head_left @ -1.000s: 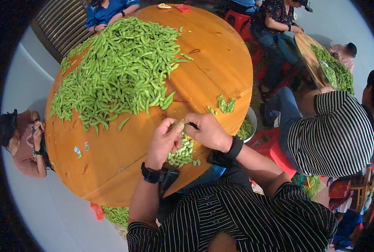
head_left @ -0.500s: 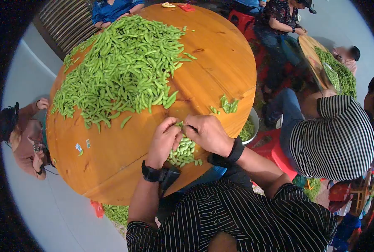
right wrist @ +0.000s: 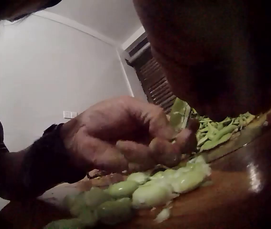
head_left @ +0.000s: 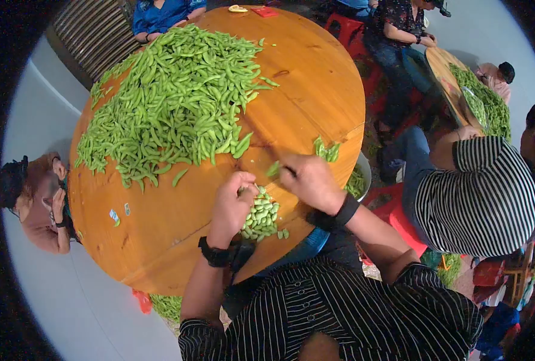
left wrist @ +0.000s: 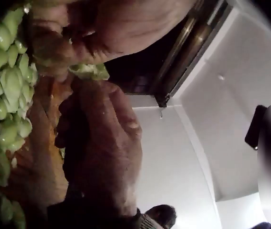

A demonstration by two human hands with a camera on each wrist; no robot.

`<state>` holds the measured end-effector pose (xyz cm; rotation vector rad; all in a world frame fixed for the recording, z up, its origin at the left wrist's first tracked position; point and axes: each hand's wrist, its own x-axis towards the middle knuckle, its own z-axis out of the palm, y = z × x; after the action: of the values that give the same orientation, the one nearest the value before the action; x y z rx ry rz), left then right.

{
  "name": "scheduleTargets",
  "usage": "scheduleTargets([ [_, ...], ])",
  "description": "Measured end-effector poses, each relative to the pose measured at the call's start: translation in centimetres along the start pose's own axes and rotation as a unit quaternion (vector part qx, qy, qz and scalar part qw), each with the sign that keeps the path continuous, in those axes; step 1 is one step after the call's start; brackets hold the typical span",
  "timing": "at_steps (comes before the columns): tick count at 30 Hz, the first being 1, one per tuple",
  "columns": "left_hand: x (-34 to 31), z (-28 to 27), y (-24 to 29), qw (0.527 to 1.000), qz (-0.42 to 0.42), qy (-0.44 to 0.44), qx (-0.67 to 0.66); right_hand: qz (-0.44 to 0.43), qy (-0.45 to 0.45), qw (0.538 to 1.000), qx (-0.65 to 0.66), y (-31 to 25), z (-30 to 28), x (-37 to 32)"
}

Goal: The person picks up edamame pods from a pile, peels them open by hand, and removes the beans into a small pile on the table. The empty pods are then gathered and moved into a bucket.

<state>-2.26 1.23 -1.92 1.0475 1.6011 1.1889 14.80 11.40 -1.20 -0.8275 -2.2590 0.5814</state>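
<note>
My right hand pinches a green soybean pod at its fingertips, over the near part of the round wooden table. My left hand is beside it to the left, fingers curled, above a small heap of shelled green soybeans. In the left wrist view, the pod lies between both hands' fingertips; the right wrist view has my left hand close over the beans with the pod at its fingertips. I cannot tell whether the left fingers hold something.
A large mound of unshelled pods covers the table's far left. Several empty-looking pods lie at the right edge, above a white bucket. A person in a striped shirt sits to the right; other people sit around.
My hands were together at the pod above the beans. They have parted, the right hand moving to the right with the pod and the left staying over the heap.
</note>
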Motion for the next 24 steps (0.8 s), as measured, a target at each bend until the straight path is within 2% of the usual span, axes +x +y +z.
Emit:
scheduleTargets([
  [2, -0.3, -0.4, -0.5, 0.987, 0.111, -0.018, 0.112, 0.020, 0.000, 0.999, -0.050, 2.3, -1.5, 0.0],
  [6, -0.4, -0.7, 0.9, 0.973, 0.131, -0.039, 0.188, 0.098, -0.022, 0.964, -0.247, 3.8, -4.8, 0.2],
  [8, 1.0, -0.9, 1.5, 0.987, 0.078, -0.018, 0.141, 0.123, 0.004, 0.959, -0.257, 3.9, -5.1, 0.4],
  [9, 2.0, -1.1, 1.4, 0.987, 0.077, -0.017, 0.141, 0.149, 0.029, 0.952, -0.266, 3.9, -5.3, 0.6],
  [11, 4.5, -1.5, 0.6, 0.945, 0.196, 0.070, 0.253, 0.145, 0.045, 0.960, -0.236, 3.3, -4.6, 0.5],
  [12, 5.2, -2.0, 0.8, 0.895, 0.230, 0.083, 0.374, 0.150, 0.012, 0.971, -0.185, 2.9, -4.0, 0.6],
  [13, 5.5, -2.1, 0.7, 0.894, 0.231, 0.085, 0.375, 0.153, -0.022, 0.979, -0.134, 2.3, -3.5, 0.6],
  [14, 5.9, -2.2, 0.6, 0.885, 0.214, 0.087, 0.405, 0.110, -0.018, 0.990, -0.086, 1.4, -3.3, 0.4],
  [15, 6.2, -2.2, 0.8, 0.875, 0.197, 0.089, 0.434, 0.109, -0.015, 0.990, -0.085, 1.2, -2.8, 0.4],
  [17, 6.2, -2.3, 0.8, 0.867, 0.196, 0.079, 0.452, 0.054, -0.065, 0.995, 0.046, 1.1, -1.6, 0.4],
  [19, 5.9, -2.6, 0.0, 0.859, 0.192, 0.068, 0.470, 0.060, -0.077, 0.992, 0.084, 0.5, -0.8, 0.4],
  [21, 5.6, -2.7, -0.7, 0.838, 0.247, 0.102, 0.475, 0.064, -0.089, 0.987, 0.121, 0.3, 0.0, 0.6],
  [22, 5.1, -2.7, -0.4, 0.838, 0.247, 0.102, 0.475, 0.065, -0.083, 0.986, 0.126, 0.5, 0.5, 0.6],
  [24, 3.6, -2.6, 0.6, 0.941, 0.128, 0.049, 0.310, 0.066, -0.077, 0.986, 0.130, 0.3, 1.1, 0.8],
])
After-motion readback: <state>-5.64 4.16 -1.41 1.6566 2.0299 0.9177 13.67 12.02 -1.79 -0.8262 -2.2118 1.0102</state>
